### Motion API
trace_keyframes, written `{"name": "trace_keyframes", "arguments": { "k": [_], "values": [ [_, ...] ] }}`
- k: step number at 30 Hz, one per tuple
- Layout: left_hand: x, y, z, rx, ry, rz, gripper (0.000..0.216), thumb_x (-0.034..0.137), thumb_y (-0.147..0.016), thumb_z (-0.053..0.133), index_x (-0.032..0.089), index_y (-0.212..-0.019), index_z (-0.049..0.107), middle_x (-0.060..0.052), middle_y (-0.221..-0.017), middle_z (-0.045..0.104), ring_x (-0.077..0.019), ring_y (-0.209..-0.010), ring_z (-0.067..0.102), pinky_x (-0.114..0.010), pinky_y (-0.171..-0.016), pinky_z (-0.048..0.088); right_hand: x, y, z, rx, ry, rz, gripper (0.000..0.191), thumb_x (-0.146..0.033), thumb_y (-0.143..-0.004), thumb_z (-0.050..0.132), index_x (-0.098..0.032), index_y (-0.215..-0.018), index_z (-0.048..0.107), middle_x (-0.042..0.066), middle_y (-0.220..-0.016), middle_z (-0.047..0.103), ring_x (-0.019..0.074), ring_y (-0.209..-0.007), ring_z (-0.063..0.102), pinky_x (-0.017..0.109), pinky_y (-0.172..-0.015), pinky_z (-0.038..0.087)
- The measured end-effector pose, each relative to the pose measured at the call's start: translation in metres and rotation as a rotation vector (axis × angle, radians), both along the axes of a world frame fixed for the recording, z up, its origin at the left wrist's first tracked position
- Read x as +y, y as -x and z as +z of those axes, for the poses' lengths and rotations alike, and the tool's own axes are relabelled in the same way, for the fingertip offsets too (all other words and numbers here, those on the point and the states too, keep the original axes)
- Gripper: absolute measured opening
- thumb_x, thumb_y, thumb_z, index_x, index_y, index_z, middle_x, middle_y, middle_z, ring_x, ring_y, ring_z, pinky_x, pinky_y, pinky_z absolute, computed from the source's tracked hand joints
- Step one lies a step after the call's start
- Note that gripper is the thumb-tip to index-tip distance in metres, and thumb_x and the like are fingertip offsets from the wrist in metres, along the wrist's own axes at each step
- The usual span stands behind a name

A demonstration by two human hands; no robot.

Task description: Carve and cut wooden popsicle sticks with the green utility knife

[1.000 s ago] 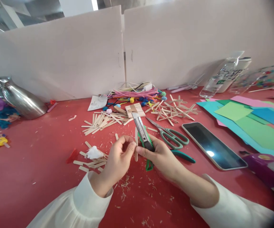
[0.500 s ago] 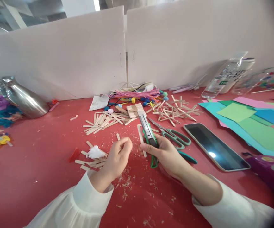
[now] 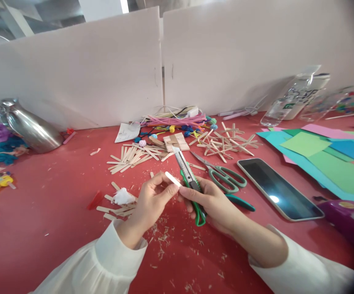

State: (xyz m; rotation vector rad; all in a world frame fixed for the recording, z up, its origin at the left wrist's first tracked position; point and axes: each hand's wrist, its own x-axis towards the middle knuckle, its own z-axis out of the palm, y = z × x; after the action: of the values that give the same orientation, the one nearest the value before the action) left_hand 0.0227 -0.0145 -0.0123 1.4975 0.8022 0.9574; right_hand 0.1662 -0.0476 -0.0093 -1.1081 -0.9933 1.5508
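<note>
Between the thumb and fingers of my left hand (image 3: 150,204) is a wooden craft stick (image 3: 173,179), its rounded end pointing up and left. My right hand (image 3: 215,202) grips a green utility knife (image 3: 188,175) with the blade out, pointing away from me. The right thumb tip meets the stick's lower end, close to the left thumb. Wood shavings (image 3: 163,237) lie scattered on the red table below. Left of my left hand, a crumpled white tissue (image 3: 124,196) rests on several craft sticks (image 3: 103,209).
Scissors (image 3: 226,175) and a phone (image 3: 279,190) lie right of my hands. Farther back are piles of sticks (image 3: 134,157) and pipe cleaners (image 3: 177,120). A metal jug (image 3: 31,126) stands left; coloured paper (image 3: 324,159) and a bottle (image 3: 287,102) are right. White panels (image 3: 72,77) rise behind.
The craft stick has gone from my right fingers to my left hand, which now pinches it. The knife has shifted slightly left and tilted, still in my right hand.
</note>
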Motion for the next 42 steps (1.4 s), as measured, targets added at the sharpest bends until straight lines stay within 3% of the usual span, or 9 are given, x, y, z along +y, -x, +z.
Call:
{"name": "trace_keyframes", "arguments": {
  "k": [6,11,19,28,33,38,42],
  "values": [
    [0.003,0.000,0.000,-0.002,-0.043,0.139,0.020,0.033,-0.079,0.056,0.017,-0.068,0.050,0.002,-0.066,0.051,-0.0094,-0.063,0.048,-0.021,-0.063,0.041,0.000,0.001,-0.006,-0.136,-0.045,-0.029,0.027,-0.040,-0.069,0.064,-0.019,-0.072,0.049,-0.006,-0.050,0.054,0.0071,-0.040,0.050,0.019,-0.038,0.038],
    [0.004,0.001,-0.004,0.070,-0.029,0.176,0.024,0.036,-0.080,0.054,0.016,-0.067,0.051,0.003,-0.062,0.049,-0.0092,-0.058,0.044,-0.021,-0.059,0.038,0.000,0.000,-0.007,-0.195,-0.045,-0.115,0.028,-0.040,-0.067,0.065,-0.019,-0.065,0.047,-0.006,-0.049,0.051,0.0068,-0.038,0.046,0.020,-0.034,0.034],
    [0.001,0.001,-0.003,0.194,-0.060,0.156,0.018,0.033,-0.078,0.056,0.016,-0.072,0.057,0.001,-0.068,0.056,-0.0116,-0.065,0.051,-0.023,-0.062,0.040,-0.001,0.003,-0.007,-0.421,-0.139,-0.189,0.022,-0.037,-0.067,0.061,-0.021,-0.065,0.047,-0.010,-0.046,0.035,0.0065,-0.038,0.035,0.022,-0.036,0.033],
    [0.001,0.002,-0.003,0.276,-0.159,0.182,0.028,0.033,-0.085,0.044,0.017,-0.063,0.048,0.003,-0.058,0.043,-0.0094,-0.054,0.038,-0.021,-0.051,0.032,-0.003,0.004,-0.006,-0.434,-0.118,-0.164,0.024,-0.039,-0.069,0.058,-0.022,-0.062,0.043,-0.009,-0.046,0.035,0.0071,-0.038,0.034,0.022,-0.036,0.031],
    [0.002,0.002,-0.003,0.264,-0.089,0.169,0.024,0.035,-0.082,0.048,0.017,-0.066,0.049,0.004,-0.058,0.042,-0.0097,-0.054,0.037,-0.021,-0.052,0.032,-0.002,0.004,-0.008,-0.509,-0.152,-0.183,0.022,-0.038,-0.071,0.054,-0.021,-0.063,0.043,-0.009,-0.047,0.032,0.0069,-0.038,0.034,0.021,-0.037,0.031],
    [0.003,0.002,-0.001,0.260,0.027,0.155,0.027,0.041,-0.077,0.053,0.016,-0.065,0.048,0.006,-0.054,0.036,-0.0083,-0.049,0.031,-0.021,-0.048,0.027,-0.004,0.004,-0.010,-0.856,-0.381,-0.250,0.017,-0.030,-0.073,0.047,-0.021,-0.060,0.040,-0.008,-0.049,0.032,0.0076,-0.044,0.034,0.020,-0.040,0.031],
    [0.005,0.002,-0.005,0.234,0.141,0.144,0.029,0.040,-0.074,0.055,0.017,-0.061,0.043,0.007,-0.051,0.032,-0.0071,-0.047,0.025,-0.021,-0.045,0.021,-0.005,0.002,-0.012,-0.970,-0.464,-0.282,0.021,-0.025,-0.069,0.047,-0.023,-0.056,0.032,-0.007,-0.047,0.034,0.0092,-0.044,0.035,0.021,-0.043,0.029]
  ]
}}
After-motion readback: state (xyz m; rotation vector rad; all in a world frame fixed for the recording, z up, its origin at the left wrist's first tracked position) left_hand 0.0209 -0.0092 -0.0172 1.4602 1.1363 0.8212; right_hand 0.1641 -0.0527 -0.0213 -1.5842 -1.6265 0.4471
